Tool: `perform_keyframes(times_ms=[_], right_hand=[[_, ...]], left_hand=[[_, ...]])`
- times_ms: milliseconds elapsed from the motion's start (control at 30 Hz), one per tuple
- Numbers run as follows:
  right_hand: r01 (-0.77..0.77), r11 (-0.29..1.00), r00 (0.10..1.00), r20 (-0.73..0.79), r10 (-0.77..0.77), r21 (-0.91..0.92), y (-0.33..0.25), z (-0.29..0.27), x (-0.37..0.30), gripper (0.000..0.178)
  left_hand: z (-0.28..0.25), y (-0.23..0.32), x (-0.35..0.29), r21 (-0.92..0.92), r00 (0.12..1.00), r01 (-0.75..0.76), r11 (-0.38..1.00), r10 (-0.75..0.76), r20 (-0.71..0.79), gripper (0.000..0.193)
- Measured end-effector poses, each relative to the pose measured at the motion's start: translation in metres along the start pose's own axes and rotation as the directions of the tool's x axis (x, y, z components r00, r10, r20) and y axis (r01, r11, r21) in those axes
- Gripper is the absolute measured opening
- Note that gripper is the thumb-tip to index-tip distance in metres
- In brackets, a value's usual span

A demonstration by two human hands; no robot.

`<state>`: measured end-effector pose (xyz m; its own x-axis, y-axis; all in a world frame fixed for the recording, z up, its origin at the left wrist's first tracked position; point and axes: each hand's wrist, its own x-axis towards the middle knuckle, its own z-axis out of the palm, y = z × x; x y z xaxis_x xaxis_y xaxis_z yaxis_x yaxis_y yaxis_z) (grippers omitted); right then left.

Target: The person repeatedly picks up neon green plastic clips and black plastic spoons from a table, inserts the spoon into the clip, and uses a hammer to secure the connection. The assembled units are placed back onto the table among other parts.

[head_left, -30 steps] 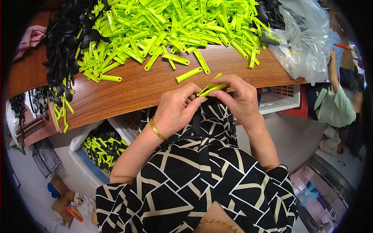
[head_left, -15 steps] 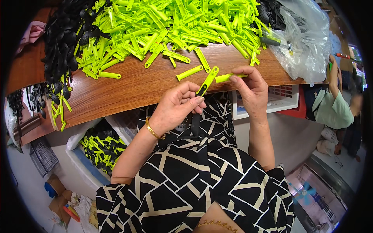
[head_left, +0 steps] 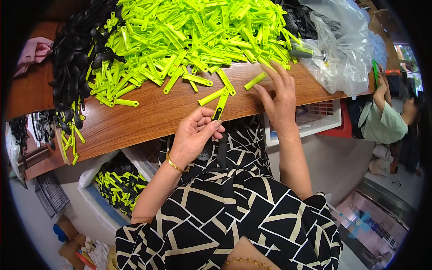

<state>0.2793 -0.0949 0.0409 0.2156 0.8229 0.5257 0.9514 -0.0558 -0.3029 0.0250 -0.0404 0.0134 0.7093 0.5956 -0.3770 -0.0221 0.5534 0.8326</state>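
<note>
My left hand (head_left: 195, 135) is closed on a black slotted spoon (head_left: 204, 152). A lime-green handle piece (head_left: 222, 101) covers the spoon's black shank and points up past my fingertips. The spoon's holed head hangs below the hand, partly hidden by it. My right hand (head_left: 281, 96) reaches over the table's front part with thumb and fingers apart. Close to its thumb lies a loose green handle (head_left: 255, 81). The fingertips are at the lower edge of a large heap of green handles (head_left: 193, 40). Another loose handle (head_left: 210, 96) rests beside the held piece.
Black utensil heads (head_left: 69, 67) are piled at the left of the wooden table (head_left: 148, 117). A clear plastic bag (head_left: 337, 54) lies at the right. Below the edge are a white crate (head_left: 330, 118) and a lined bin (head_left: 119, 180) of green-and-black utensils. Another person (head_left: 382, 119) is at far right.
My right hand has moved up toward the heap and its pinch has opened; the green handle it held now lies on the table. My left hand, with the spoon, has shifted slightly left and down.
</note>
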Motion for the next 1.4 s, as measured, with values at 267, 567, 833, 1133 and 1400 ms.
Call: perform_keyframes(times_ms=[267,567,833,1133,1400], right_hand=[[-0.485,0.441,0.872,0.454,0.181,0.755,-0.062,0.004,-0.029,0.015],[-0.368,0.501,0.929,0.334,0.159,0.784,-0.054,0.000,-0.039,0.014],[-0.508,0.275,0.859,0.460,0.224,0.816,-0.042,-0.006,-0.050,0.018],[-0.475,0.648,0.873,0.413,0.261,0.595,0.061,-0.043,-0.011,0.030],[-0.669,0.665,0.742,0.351,0.572,0.331,0.145,-0.023,0.039,0.037]], left_hand=[[0.026,0.001,-0.002,0.167,0.964,-0.247,0.954,0.260,-0.059,0.017],[0.030,-0.003,-0.001,0.215,0.960,-0.235,0.948,0.261,-0.099,0.017],[0.052,-0.015,0.006,0.455,0.901,-0.345,0.821,0.426,-0.084,0.020],[0.054,-0.028,-0.005,0.169,0.996,-0.060,0.984,0.071,-0.059,0.021],[0.038,-0.058,-0.017,0.112,0.941,0.041,0.993,-0.001,-0.338,0.030]])
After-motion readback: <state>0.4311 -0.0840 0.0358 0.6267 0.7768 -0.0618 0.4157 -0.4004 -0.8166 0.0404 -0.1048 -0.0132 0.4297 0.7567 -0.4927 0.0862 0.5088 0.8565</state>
